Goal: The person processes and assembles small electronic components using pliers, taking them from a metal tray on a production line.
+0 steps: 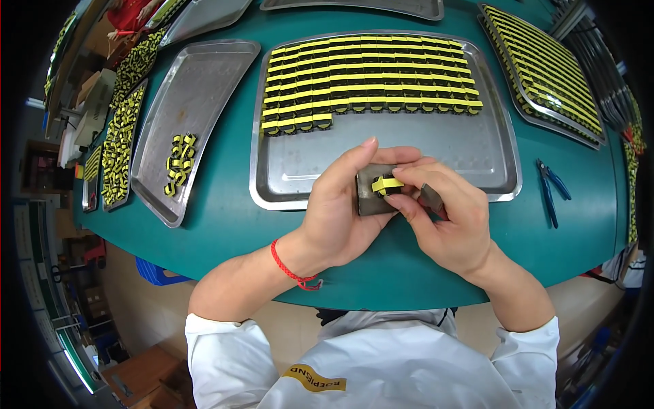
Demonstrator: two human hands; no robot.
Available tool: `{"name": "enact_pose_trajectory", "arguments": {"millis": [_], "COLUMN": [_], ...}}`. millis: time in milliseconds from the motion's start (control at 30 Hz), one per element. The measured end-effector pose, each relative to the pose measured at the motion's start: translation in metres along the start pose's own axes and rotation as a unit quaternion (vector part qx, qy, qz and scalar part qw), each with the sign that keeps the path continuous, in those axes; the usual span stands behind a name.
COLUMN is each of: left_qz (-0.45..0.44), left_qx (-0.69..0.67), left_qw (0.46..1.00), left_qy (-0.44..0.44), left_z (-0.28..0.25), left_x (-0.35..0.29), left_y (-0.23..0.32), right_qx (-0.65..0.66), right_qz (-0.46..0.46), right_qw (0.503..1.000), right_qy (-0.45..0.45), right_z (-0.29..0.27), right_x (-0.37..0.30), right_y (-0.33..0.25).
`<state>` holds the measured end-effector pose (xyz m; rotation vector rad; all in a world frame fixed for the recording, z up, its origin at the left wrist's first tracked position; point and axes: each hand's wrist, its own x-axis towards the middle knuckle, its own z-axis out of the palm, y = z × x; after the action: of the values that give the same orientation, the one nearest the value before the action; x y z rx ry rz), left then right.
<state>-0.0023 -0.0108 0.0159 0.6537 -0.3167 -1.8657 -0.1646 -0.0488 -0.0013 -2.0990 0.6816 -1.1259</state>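
- While the right hand (451, 217) pinches a yellow-black part (388, 185), it lies between the fingertips.
- Under those fingertips, the left hand (334, 211) cups a dark block (368, 203).

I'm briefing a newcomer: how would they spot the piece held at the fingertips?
Find the large metal tray with rows of yellow-and-black pieces. At its near edge, the left hand cradles a dark block. The small yellow-and-black piece over it is pinched by the right hand, unlike those lined up in the tray.
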Motion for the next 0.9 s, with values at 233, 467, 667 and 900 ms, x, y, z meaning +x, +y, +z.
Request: {"name": "enact_pose_trajectory", "arguments": {"millis": [233,467,667,900], "left_qz": [0.002,0.017,0.049,0.330], "left_qx": [0.014,0.034,0.066,0.383], "left_qw": [1.000,0.999,0.996,0.862], "left_qy": [0.015,0.012,0.046,-0.032], "left_z": [0.000,-0.009,-0.007,-0.012], "left_x": [0.001,0.001,-0.001,-0.001], "left_y": [-0.002,-0.001,0.005,-0.006], "right_qx": [-0.005,0.068,0.070,0.243], "right_qz": [-0.003,0.087,0.093,0.235], "right_qw": [1.000,0.994,0.993,0.939], "right_qy": [0.004,0.000,0.014,-0.064], "right_z": [0.002,0.001,-0.003,-0.007], "right_x": [-0.001,-0.005,-0.007,-0.011], "right_y": [0.002,0.001,0.003,-0.009]}}
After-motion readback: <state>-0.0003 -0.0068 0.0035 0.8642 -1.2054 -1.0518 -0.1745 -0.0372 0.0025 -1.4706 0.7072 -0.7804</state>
